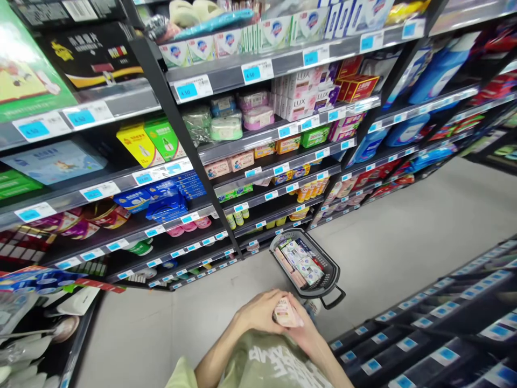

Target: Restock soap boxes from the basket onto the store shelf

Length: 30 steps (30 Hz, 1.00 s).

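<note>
A small pale pink soap box [285,313] is held close in front of the body, at the bottom middle of the head view. My left hand [260,311] curls around it from the left, fingers over its top edge. From the other side my right hand [301,326] grips the same box. The print on it is too small to read. Just beyond the hands a grey shopping basket [330,288] rests on the floor, its handle folded out toward me. Inside lie several boxes, among them white-and-green soap packs [301,262] and pink ones.
Shelves ahead carry soap: white Safeguard boxes [276,31], LUX packs [301,102] and orange bars [288,144]. Boxed goods such as a yellow box [139,144] fill the left bay. Blue bottles [440,70] stand at right. Another shelf unit [428,323] borders the aisle floor [407,215].
</note>
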### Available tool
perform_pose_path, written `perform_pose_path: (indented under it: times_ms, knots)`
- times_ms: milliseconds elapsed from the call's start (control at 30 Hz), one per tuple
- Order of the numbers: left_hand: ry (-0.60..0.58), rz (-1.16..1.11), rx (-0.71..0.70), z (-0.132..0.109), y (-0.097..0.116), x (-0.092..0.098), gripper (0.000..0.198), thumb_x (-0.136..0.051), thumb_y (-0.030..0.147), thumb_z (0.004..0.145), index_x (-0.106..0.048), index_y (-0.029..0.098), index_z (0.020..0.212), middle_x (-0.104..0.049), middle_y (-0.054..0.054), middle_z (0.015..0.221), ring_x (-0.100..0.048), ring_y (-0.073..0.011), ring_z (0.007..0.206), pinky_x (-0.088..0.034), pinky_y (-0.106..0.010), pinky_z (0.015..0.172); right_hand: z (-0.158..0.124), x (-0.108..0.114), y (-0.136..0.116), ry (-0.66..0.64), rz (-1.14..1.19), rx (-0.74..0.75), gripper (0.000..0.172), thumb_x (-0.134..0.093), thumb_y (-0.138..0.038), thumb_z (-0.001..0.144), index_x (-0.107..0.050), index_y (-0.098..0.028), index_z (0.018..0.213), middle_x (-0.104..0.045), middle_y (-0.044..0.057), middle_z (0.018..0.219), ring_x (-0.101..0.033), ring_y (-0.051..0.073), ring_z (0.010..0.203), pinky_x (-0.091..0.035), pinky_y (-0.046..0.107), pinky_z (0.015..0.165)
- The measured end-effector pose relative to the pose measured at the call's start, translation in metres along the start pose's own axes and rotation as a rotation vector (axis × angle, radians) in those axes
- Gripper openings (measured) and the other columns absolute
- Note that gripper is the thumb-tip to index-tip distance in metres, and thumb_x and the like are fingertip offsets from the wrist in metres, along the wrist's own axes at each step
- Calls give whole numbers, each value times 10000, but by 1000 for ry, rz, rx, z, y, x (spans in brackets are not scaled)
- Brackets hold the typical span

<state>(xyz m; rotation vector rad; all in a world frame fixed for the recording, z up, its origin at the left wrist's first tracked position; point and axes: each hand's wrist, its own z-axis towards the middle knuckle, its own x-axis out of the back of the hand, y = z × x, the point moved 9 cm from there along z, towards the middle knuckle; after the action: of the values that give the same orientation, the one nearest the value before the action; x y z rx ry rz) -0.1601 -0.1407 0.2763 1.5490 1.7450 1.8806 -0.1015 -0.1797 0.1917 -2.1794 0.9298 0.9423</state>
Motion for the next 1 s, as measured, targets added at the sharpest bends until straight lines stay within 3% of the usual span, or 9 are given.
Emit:
perform_pose_path:
  times_ms: [133,267,400,500,633,767,900,1000]
  knots:
    - [-24,15,2,7,-1,2,902,-836,374,569,-489,225,1389,-604,-112,1356,-602,-328,1221,-470,-395,1055,-2,-2,-2,-24,13,-15,434,-895,-351,654,-724,-144,995,-767,95,1004,-691,270,977,-487,422,983]
    - [-49,57,49,15,-7,7,889,-836,385,560,-486,272,1369,-615,-73,1344,-616,-320,1189,-479,-383,1012,-3,-14,-7,-74,5,-42,462,-867,-431,695,-743,-128,1021,-769,125,1022,-690,296,1015,-474,435,999]
    - [-9,160,8,29,-4,43,776,-806,391,635,-488,264,1331,-618,-77,1311,-611,-304,1182,-463,-357,992,-2,-22,-23,-147,1,-38,532,-862,-491,696,-738,-160,1094,-754,134,1146,-671,288,1098,-462,433,1025]
    - [42,416,-11,44,5,97,686,-787,353,655,-523,233,1277,-637,-99,1226,-607,-322,1135,-443,-368,963,-1,-12,-33,-133,-18,-49,547,-883,-485,661,-730,-222,1116,-702,118,1295,-641,285,1178,-460,435,1028]
    - [265,719,22,55,26,203,615,-695,253,712,-509,203,1296,-634,-109,1193,-597,-310,1088,-420,-380,916,2,11,-34,-88,-68,-81,585,-893,-509,633,-727,-246,1128,-687,110,1325,-659,268,1136,-489,401,965]
    - [455,953,63,63,47,297,616,-620,183,774,-459,178,1368,-583,-140,1330,-534,-311,1194,-380,-397,968,10,26,-26,-68,-114,-139,577,-912,-515,583,-738,-271,1076,-735,72,1226,-688,239,1035,-506,363,882]
    - [551,1092,149,75,53,363,639,-588,166,807,-414,134,1421,-534,-172,1404,-496,-320,1260,-373,-412,1011,19,28,-18,-69,-148,-214,497,-915,-439,551,-746,-286,993,-764,46,1126,-705,233,951,-507,354,820]
    - [600,1107,234,79,48,399,702,-581,141,808,-358,134,1473,-470,-175,1490,-465,-320,1325,-374,-407,1053,28,27,-14,-78,-216,-262,413,-900,-409,541,-752,-285,907,-776,46,1035,-709,246,901,-509,375,814]
